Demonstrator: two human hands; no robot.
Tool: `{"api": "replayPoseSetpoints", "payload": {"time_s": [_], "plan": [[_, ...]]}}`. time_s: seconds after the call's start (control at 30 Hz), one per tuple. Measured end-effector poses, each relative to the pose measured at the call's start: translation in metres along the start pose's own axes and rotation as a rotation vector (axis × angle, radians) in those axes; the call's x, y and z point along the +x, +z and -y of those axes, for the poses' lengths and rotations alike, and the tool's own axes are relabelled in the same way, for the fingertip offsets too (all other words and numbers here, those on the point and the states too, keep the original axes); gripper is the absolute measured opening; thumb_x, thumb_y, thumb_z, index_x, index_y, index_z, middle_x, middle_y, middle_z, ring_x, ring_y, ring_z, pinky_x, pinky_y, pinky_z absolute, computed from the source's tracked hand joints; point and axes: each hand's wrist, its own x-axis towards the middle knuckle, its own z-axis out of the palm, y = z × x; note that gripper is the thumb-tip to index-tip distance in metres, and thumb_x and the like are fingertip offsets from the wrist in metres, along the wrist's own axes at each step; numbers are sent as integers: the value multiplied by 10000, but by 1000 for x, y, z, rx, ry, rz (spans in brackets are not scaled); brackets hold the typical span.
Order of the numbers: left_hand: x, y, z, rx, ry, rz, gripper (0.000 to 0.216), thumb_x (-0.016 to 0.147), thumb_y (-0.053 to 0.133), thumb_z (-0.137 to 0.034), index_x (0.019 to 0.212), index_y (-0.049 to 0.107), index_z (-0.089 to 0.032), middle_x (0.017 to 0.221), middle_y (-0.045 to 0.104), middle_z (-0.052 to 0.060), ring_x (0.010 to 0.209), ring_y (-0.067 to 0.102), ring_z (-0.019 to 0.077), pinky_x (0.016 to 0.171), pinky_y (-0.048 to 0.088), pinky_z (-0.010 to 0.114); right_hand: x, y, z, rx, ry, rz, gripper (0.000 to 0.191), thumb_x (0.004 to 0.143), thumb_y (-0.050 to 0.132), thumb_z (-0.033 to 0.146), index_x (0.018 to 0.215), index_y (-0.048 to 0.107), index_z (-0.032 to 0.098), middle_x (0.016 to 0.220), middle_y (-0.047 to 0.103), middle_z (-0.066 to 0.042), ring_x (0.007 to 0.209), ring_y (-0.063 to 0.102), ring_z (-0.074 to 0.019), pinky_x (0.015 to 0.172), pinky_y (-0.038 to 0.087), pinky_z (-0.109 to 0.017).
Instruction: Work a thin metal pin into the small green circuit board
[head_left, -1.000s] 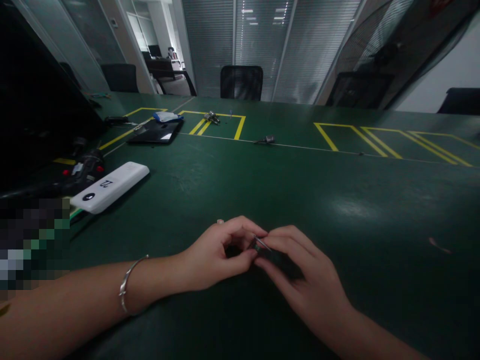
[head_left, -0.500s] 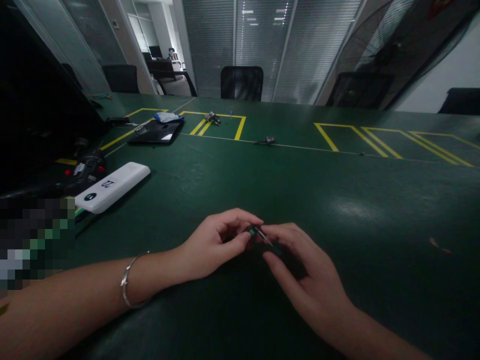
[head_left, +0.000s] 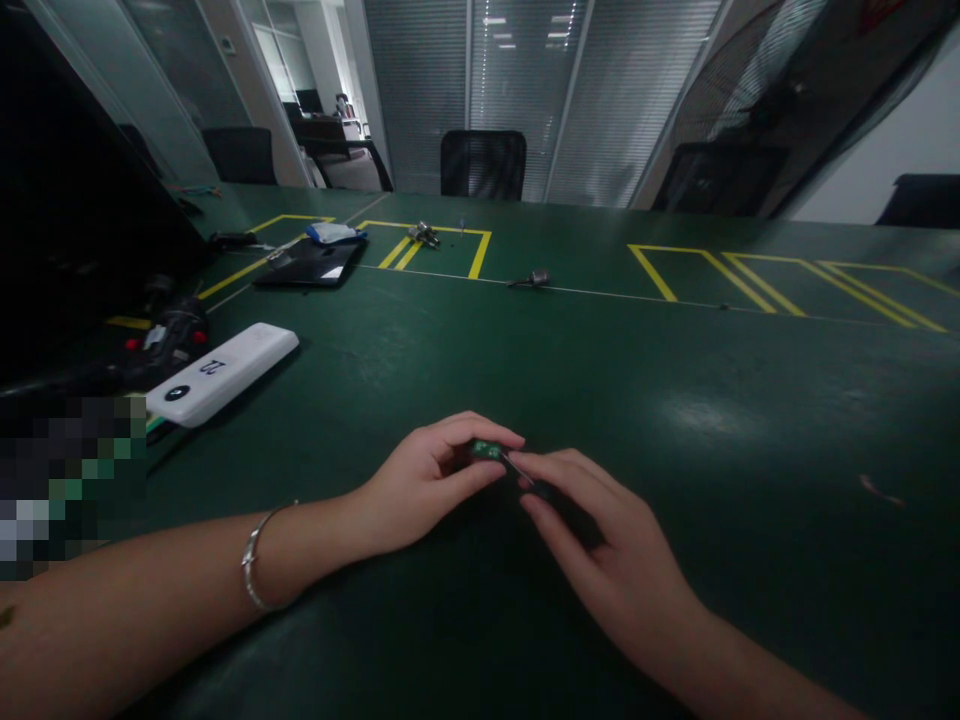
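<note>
Between the fingers and thumb of my left hand [head_left: 424, 480] sits a small green piece [head_left: 486, 450] with pale marks, like a bit of circuit board; its far end is hidden. My right hand [head_left: 611, 545] closes around a slim screwdriver [head_left: 518, 468]. The thin metal shaft slants up and left, and its tip meets or nearly meets the green piece. My right fingers mostly cover the dark handle. Both hands are close together over the near part of the green table [head_left: 465, 350].
A white power bank [head_left: 225, 375] lies on the left, beside a dark device with red buttons [head_left: 172, 330]. Farther back are a black tablet-like slab [head_left: 311, 264], a blue-and-white packet [head_left: 335, 233], metal parts [head_left: 424, 235] and a dark fitting with a thin stem [head_left: 537, 279].
The green piece now shows more plainly between my left fingers. My right hand has shifted slightly left and up with the screwdriver, whose shaft shows less.
</note>
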Motion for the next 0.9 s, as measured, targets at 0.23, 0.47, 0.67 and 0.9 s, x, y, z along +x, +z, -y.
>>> {"api": "replayPoseSetpoints", "payload": {"time_s": [0.23,0.47,0.67,0.9], "plan": [[0,0,3,-52,-21,-58,200,901,615,-150,1101,628,-162,1073,658,56,992,644,175,881,523,308,0,0,1,-16,21,-11,355,953,492,162,1278,564,286,1099,625,-48,965,636,-166,804,552,-308],[-1,-3,2,100,7,-97,207,899,625,-176,1103,658,-167,1095,638,71,1002,629,192,856,515,308,1,-1,2,-44,6,-32,350,935,501,144,1244,605,271,1078,635,-53,938,653,-171,778,565,-309],[0,-2,0,142,63,-54,207,918,600,-178,1115,661,-169,1095,638,75,1018,622,190,891,497,318,2,-1,0,-97,-39,-41,365,928,507,127,1245,605,280,1068,640,-50,931,657,-173,777,567,-316],[0,-3,-3,103,51,-43,187,907,611,-165,1080,680,-156,1026,649,64,950,625,175,841,495,297,1,0,0,-136,-73,-59,362,929,505,132,1237,621,282,1045,654,-53,895,667,-174,745,570,-310]]}}
